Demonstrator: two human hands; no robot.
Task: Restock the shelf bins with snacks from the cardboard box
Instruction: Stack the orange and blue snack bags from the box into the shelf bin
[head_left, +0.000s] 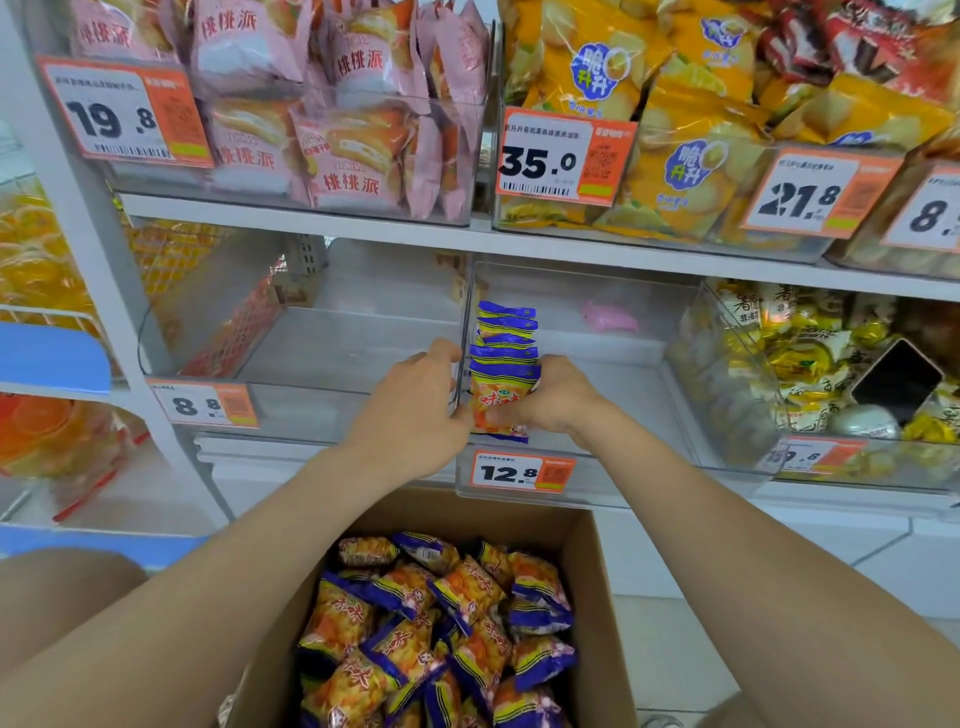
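A row of orange-and-blue snack packets (503, 364) stands upright along the left wall of the clear middle bin (613, 467), which carries a 12.8 price tag. My right hand (550, 397) grips the front packets of that row from the right side. My left hand (415, 405) rests on the clear divider wall at the row's left, fingers curled over its edge. Below my arms, an open cardboard box (597, 597) holds several more of the same packets (441, 623).
The clear bin (322, 358) to the left, tagged 8.8, holds nothing visible. A small pink item (609, 316) lies at the back of the middle bin. Yellow wrapped snacks (810, 358) fill the right bin. Pink and yellow bags crowd the upper shelf (467, 236).
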